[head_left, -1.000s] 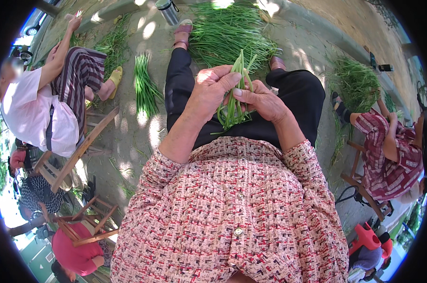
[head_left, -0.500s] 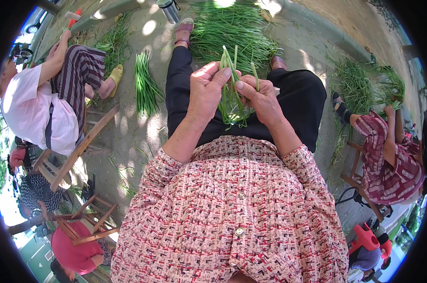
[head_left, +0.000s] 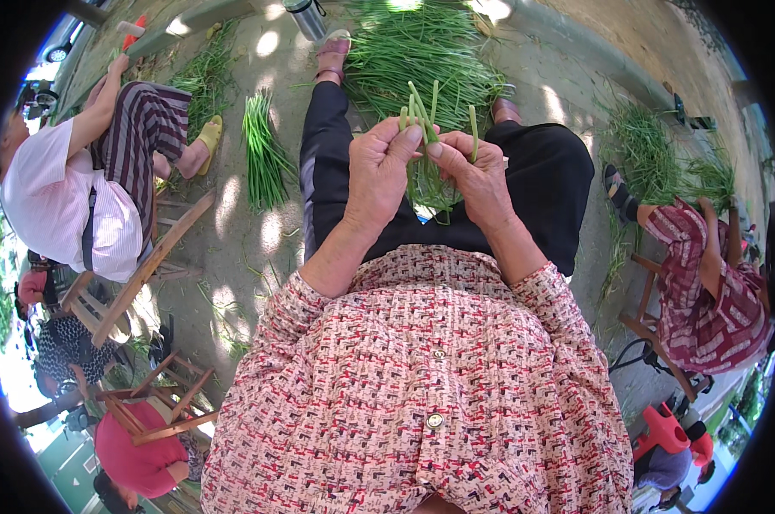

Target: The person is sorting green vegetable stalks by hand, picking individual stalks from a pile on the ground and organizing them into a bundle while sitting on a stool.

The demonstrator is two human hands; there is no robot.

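In the head view, a bunch of green stalks (head_left: 428,137) is held upright over the lap, pinched between thumb and forefinger of the left hand (head_left: 379,167) and of the right hand (head_left: 477,176), fingertips nearly touching. A loose heap (head_left: 421,43) lies on the ground ahead; a tidy bundle (head_left: 263,154) lies to the left.

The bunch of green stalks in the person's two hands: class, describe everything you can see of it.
The bunch of green stalks is a small handful of thin, long, fresh-looking green stems. It is held upright above the lap, its cut tips fanning out at the top and its lower ends hanging down between the wrists. The left hand and right hand both pinch it near the top. Behind it a large pile of like greens lies on the ground.
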